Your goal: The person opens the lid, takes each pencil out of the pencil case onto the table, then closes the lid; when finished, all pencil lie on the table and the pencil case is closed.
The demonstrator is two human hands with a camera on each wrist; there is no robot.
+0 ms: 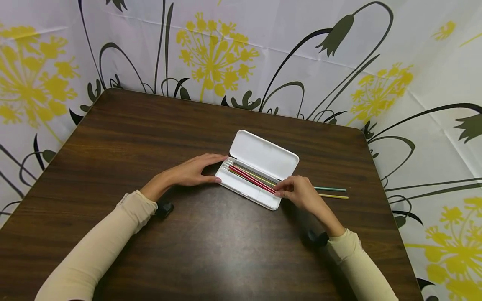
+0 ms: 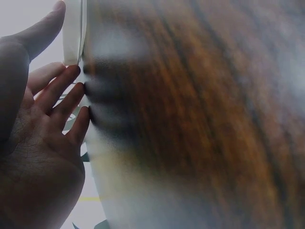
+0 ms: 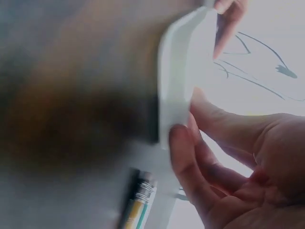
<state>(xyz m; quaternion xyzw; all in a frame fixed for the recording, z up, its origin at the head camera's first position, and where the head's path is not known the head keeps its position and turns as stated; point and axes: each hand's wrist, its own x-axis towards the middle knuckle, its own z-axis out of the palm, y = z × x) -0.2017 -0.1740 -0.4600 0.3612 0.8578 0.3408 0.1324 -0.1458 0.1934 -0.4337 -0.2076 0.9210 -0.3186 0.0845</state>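
Observation:
An open white pencil case (image 1: 233, 185) lies on the table, its lid (image 1: 263, 152) tipped back. Inside, red pencils (image 1: 253, 179) and a yellow pencil (image 1: 260, 176) lie lengthwise, eraser ends to the left. My left hand (image 1: 192, 170) rests at the case's left end, thumb on the front corner and fingers stretched toward the hinge side; the left wrist view shows its fingertips near the tabletop. At the right end, my right hand (image 1: 299, 192) pinches the tip end of a red pencil with thumb and forefinger. Its other fingers (image 3: 183, 148) touch the case's end wall.
A teal pencil (image 1: 331, 189) and a yellow pencil (image 1: 335, 196) lie on the dark wooden table (image 1: 211, 251), right of the case and partly behind my right hand. A flower-patterned white cloth (image 1: 286, 25) hangs behind the table edge.

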